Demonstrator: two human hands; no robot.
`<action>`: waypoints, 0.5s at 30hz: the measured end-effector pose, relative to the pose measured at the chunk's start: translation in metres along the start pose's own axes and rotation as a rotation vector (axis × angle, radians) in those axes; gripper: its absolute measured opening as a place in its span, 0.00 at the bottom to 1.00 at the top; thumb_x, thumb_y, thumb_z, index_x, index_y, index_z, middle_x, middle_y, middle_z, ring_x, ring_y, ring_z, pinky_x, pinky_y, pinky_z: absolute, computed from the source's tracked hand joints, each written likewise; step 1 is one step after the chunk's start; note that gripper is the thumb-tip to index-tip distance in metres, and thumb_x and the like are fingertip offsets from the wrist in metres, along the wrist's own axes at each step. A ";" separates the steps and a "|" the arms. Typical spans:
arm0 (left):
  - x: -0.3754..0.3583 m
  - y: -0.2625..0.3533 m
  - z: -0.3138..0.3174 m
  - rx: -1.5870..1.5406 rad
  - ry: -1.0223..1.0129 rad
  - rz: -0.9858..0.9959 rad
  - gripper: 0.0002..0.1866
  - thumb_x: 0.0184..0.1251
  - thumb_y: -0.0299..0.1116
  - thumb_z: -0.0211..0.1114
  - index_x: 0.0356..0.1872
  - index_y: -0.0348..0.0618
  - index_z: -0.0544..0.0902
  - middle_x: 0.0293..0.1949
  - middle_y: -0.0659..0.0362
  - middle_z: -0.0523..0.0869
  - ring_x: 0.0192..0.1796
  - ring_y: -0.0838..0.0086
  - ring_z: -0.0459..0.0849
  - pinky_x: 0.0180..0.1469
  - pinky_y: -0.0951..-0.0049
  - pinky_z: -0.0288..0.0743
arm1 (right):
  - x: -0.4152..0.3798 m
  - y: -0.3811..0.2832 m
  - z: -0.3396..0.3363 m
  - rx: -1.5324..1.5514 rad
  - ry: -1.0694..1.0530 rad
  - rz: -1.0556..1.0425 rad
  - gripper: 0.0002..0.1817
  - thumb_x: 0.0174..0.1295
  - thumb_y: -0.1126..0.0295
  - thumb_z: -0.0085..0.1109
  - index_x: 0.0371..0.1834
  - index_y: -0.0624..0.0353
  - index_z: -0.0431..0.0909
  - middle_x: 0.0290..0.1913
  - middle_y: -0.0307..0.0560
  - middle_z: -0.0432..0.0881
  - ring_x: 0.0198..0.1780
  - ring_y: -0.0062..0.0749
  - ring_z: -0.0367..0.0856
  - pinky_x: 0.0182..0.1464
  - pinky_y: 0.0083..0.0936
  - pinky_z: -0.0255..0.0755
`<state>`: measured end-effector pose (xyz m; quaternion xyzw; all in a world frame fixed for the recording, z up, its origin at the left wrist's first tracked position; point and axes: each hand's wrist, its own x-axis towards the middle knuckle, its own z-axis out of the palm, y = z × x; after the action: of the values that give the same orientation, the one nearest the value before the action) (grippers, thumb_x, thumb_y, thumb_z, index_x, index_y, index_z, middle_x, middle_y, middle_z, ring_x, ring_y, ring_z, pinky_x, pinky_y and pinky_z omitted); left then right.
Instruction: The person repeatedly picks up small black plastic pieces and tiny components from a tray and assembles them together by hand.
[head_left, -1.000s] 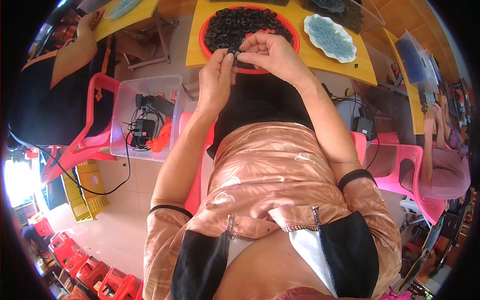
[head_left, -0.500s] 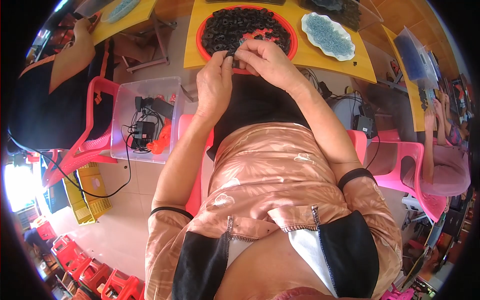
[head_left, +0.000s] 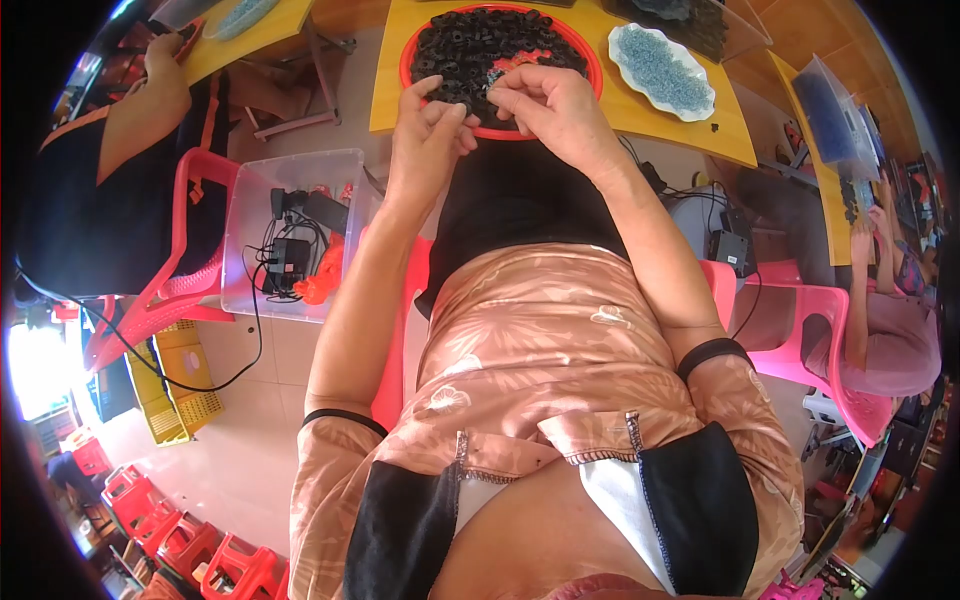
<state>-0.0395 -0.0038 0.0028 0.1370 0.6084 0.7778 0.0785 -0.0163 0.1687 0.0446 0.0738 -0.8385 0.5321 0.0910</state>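
Note:
A round red tray (head_left: 405,75) heaped with small black parts (head_left: 455,45) stands on the yellow table (head_left: 390,110). Some red and pale bits (head_left: 522,62) show among the black ones. At the tray's near left edge is my left hand (head_left: 425,140), its fingers apart and nothing visible in them. My right hand (head_left: 545,110) is over the near right part of the tray, thumb and index finger brought together; whatever lies between them is too small to make out. The two hands do not touch. Right of the tray is a white scalloped dish (head_left: 707,100) holding small bluish pieces (head_left: 660,72).
A clear plastic bin (head_left: 235,240) with cables, adapters and a red bag stands at the left, beside a pink chair (head_left: 180,220) with a person (head_left: 120,200). Another person (head_left: 890,330) sits far right. Red stools (head_left: 240,570) stand lower left.
My hands have moved apart from their joined position over the tray's near edge. The left fingers have spread. The tray and dish appear slightly shifted up and right in view.

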 end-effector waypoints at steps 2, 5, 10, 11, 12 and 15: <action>0.000 -0.001 0.000 -0.010 -0.027 0.010 0.17 0.72 0.29 0.55 0.57 0.35 0.67 0.35 0.56 0.82 0.33 0.81 0.77 0.38 0.81 0.71 | -0.002 0.001 0.000 -0.086 -0.046 -0.045 0.09 0.62 0.69 0.60 0.36 0.65 0.81 0.25 0.39 0.81 0.25 0.17 0.75 0.29 0.18 0.70; 0.000 -0.002 -0.003 -0.029 -0.071 0.006 0.14 0.72 0.28 0.55 0.55 0.36 0.70 0.35 0.57 0.83 0.34 0.81 0.78 0.40 0.81 0.71 | -0.005 -0.001 0.001 -0.181 -0.064 -0.113 0.08 0.62 0.70 0.59 0.36 0.65 0.80 0.25 0.40 0.80 0.24 0.18 0.73 0.29 0.19 0.69; -0.003 -0.001 -0.003 -0.042 -0.140 0.020 0.09 0.72 0.28 0.55 0.49 0.37 0.75 0.35 0.60 0.82 0.34 0.83 0.76 0.40 0.81 0.71 | -0.011 -0.014 -0.002 -0.282 -0.062 -0.164 0.08 0.60 0.70 0.60 0.34 0.64 0.81 0.24 0.47 0.80 0.27 0.29 0.78 0.33 0.26 0.72; -0.004 0.000 -0.003 -0.029 -0.148 0.023 0.09 0.72 0.28 0.55 0.48 0.37 0.75 0.34 0.61 0.81 0.33 0.83 0.76 0.40 0.82 0.70 | -0.012 -0.019 -0.002 -0.296 -0.063 -0.162 0.08 0.58 0.69 0.61 0.33 0.64 0.81 0.25 0.51 0.81 0.28 0.39 0.80 0.35 0.30 0.73; -0.004 0.001 -0.003 -0.015 -0.155 0.027 0.08 0.72 0.27 0.55 0.48 0.37 0.76 0.34 0.62 0.81 0.33 0.83 0.75 0.39 0.82 0.70 | -0.013 -0.021 -0.002 -0.310 -0.064 -0.159 0.08 0.57 0.69 0.61 0.31 0.63 0.82 0.26 0.55 0.82 0.30 0.48 0.82 0.36 0.34 0.74; -0.006 0.000 -0.003 0.095 -0.146 0.073 0.07 0.71 0.26 0.55 0.46 0.37 0.77 0.31 0.62 0.80 0.31 0.83 0.76 0.37 0.82 0.71 | -0.016 -0.020 -0.005 -0.326 -0.097 -0.229 0.07 0.57 0.69 0.61 0.30 0.64 0.81 0.26 0.56 0.82 0.31 0.50 0.81 0.37 0.36 0.75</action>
<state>-0.0344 -0.0085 0.0013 0.2191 0.6319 0.7382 0.0878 0.0041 0.1656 0.0608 0.1785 -0.9032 0.3712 0.1211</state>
